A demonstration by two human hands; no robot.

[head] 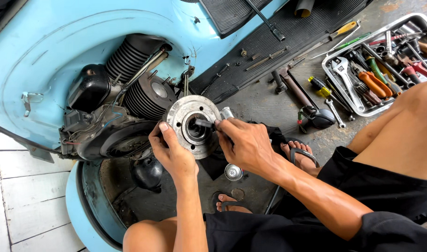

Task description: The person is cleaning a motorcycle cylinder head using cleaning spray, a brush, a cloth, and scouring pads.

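A round grey metal hub [191, 122] with a dark central bore is held up in front of the exposed engine [129, 100] of a light blue scooter lying on its side. My left hand [172, 151] grips the hub's lower left rim. My right hand [244, 142] pinches a short dark cylindrical piece [204, 123] at the mouth of the bore. A small silver round part [233, 172] lies on the floor below my right hand.
A metal tray [344, 98] at the upper right holds several wrenches, pliers and screwdrivers. Loose tools, a hammer [290, 86] and a yellow-handled screwdriver [319, 87] lie on the concrete floor. A black ribbed mat [288, 42] lies behind. My bare legs and sandalled feet [300, 156] are below.
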